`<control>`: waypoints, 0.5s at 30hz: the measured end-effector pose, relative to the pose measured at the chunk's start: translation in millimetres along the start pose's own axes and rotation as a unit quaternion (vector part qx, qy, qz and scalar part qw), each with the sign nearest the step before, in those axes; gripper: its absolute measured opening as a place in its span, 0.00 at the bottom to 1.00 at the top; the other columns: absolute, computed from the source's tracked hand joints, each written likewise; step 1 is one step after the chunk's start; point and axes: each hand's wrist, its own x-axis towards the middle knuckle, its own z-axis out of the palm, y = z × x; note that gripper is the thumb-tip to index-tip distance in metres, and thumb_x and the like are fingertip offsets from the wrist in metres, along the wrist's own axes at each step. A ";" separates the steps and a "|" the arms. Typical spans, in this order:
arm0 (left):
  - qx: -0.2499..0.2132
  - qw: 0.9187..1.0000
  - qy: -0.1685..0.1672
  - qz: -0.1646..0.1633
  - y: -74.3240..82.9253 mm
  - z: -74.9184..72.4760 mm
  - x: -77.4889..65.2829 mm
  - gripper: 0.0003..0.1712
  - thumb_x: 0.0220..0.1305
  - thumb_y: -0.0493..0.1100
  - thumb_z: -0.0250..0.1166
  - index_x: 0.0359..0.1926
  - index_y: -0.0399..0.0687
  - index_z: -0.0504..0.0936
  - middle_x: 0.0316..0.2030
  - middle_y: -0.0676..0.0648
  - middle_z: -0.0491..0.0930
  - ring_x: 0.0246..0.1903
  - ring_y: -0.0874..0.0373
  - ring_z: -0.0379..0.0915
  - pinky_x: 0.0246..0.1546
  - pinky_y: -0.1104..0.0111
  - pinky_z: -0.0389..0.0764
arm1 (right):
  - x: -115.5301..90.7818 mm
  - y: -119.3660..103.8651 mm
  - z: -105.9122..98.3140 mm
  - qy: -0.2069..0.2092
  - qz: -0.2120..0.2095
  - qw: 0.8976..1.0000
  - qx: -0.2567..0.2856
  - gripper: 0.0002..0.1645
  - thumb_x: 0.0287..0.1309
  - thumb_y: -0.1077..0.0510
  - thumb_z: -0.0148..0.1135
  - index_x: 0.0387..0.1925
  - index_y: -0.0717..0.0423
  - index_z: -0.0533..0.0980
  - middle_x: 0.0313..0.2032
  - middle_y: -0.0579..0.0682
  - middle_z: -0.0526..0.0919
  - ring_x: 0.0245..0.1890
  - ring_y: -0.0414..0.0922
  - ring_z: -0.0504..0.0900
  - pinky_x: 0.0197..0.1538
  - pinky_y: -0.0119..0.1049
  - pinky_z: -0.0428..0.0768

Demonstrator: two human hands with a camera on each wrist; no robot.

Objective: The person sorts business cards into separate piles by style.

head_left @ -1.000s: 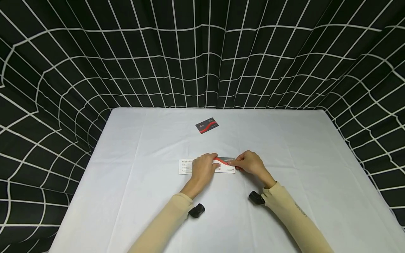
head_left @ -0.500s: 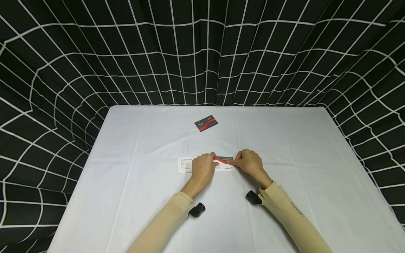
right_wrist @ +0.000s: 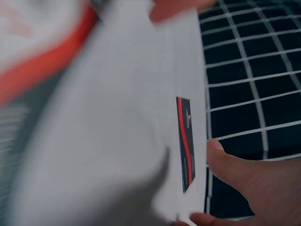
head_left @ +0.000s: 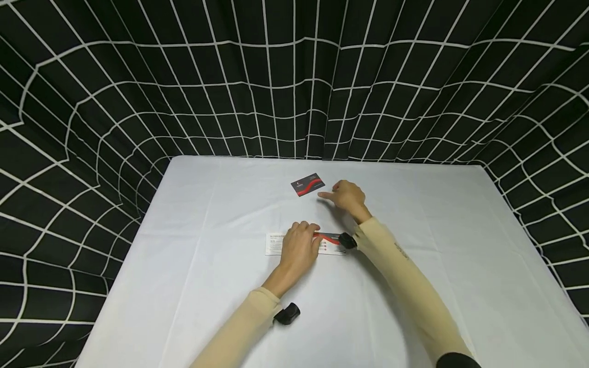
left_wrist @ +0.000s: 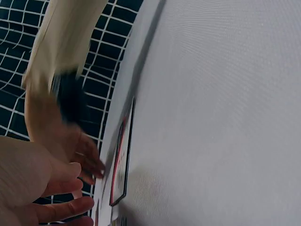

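Two white business cards lie end to end on the table. The left one, with printed text [head_left: 274,244], and the right one, with a red and grey wave [head_left: 329,248], are both partly covered by my left hand [head_left: 296,246]. That hand rests over where they meet, fingers relaxed. My right hand [head_left: 348,197] hovers just right of a dark grey business card [head_left: 308,184] with a red wave. Its thumb points left toward that card and it holds nothing. In the right wrist view, the thumb [right_wrist: 235,165] stands apart from the dark card [right_wrist: 186,150].
A white cloth [head_left: 221,204] covers the table. Black curtains with a white grid [head_left: 294,76] enclose the back and sides. A black wrist camera [head_left: 347,240] on the right arm overlaps the right white card in the head view; another camera [head_left: 287,314] sits at the left wrist.
My right hand has left the right end of the white cards and moved away across the table to the dark card. The left hand has stayed over the white cards.
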 end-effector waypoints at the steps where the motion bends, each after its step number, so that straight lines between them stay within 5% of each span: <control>1: 0.000 1.000 0.004 0.002 -1.1 -0.3 -0.7 0.12 0.63 0.44 0.67 0.46 0.44 0.85 0.38 0.47 0.82 0.40 0.52 0.75 0.42 0.62 0.75 | 9.1 -6.8 1.4 0.002 0.007 1.000 -0.008 0.38 0.54 0.34 0.66 0.50 0.64 0.78 0.46 0.61 0.83 0.39 0.51 0.78 0.42 0.45 0.77; 8: -0.021 0.999 0.032 -0.006 -12.1 -4.5 -1.5 0.17 0.62 0.42 0.68 0.51 0.41 0.82 0.46 0.42 0.79 0.48 0.48 0.71 0.50 0.59 0.70 | 53.2 -33.8 12.9 0.017 0.033 0.997 -0.067 0.43 0.44 0.36 0.76 0.49 0.67 0.78 0.43 0.62 0.83 0.41 0.53 0.80 0.44 0.46 0.79; 15: -0.055 0.998 0.009 -0.033 -27.4 -18.1 5.2 0.22 0.64 0.42 0.67 0.56 0.39 0.78 0.52 0.39 0.77 0.53 0.46 0.69 0.52 0.58 0.70 | 48.6 -16.9 14.4 -0.018 0.079 0.994 0.080 0.29 0.48 0.43 0.75 0.38 0.65 0.83 0.28 0.51 0.78 0.28 0.44 0.71 0.31 0.35 0.70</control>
